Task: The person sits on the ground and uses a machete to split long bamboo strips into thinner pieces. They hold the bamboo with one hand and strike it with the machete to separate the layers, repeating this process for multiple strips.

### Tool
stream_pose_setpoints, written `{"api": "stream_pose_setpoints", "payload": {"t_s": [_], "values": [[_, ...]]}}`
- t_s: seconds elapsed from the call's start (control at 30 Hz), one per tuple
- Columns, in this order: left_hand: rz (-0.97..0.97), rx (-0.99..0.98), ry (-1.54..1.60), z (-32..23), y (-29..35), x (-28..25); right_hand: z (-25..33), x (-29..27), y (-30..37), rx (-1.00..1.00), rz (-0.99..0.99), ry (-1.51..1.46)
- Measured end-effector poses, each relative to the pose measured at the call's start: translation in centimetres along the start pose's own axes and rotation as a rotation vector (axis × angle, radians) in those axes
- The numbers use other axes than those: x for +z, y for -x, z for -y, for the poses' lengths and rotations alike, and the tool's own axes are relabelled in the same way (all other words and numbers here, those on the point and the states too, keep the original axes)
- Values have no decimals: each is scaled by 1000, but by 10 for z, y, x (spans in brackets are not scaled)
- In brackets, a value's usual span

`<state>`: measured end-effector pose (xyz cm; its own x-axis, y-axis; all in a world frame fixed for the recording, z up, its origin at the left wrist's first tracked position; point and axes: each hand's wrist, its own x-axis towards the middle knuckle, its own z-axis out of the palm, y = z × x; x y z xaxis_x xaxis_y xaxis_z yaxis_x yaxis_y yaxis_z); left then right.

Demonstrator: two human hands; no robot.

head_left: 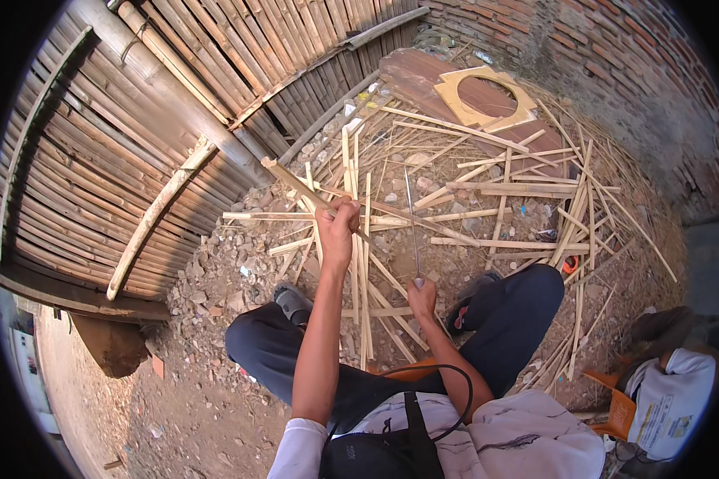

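Observation:
My left hand (339, 223) is closed around a bamboo piece (291, 180), which slants from upper left down to the right through the fist. In my right hand (422, 298), closed as well, is the handle of a long, thin knife (413, 223). Its narrow metal blade points away from me and stays apart from the held bamboo. Split bamboo strips (359, 295) lie crossed on the ground below and between my hands.
More bamboo strips (527, 190) are scattered ahead and to the right. A brown board (411, 76) with a yellow cut-out frame (447, 94) lies near the brick wall (615, 64). The bamboo wall (80, 191) stands left. A person's white shirt (675, 403) and an orange chair (619, 413) are lower right.

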<state>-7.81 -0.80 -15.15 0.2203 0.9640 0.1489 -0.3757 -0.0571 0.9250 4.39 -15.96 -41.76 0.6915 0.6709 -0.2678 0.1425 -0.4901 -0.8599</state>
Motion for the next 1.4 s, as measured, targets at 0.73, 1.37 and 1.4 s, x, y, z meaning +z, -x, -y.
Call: {"api": "stream_pose_setpoints", "payload": {"t_s": [0.73,1.37,1.4], "values": [[51,-7,-18,3,3,3,22,7,30,242,459,-651],[137,-52,-24,4,7,2,-38,28,25,216,506,-190],[167,-64,-4,6,4,10,-68,28,19,446,596,-146]]}}
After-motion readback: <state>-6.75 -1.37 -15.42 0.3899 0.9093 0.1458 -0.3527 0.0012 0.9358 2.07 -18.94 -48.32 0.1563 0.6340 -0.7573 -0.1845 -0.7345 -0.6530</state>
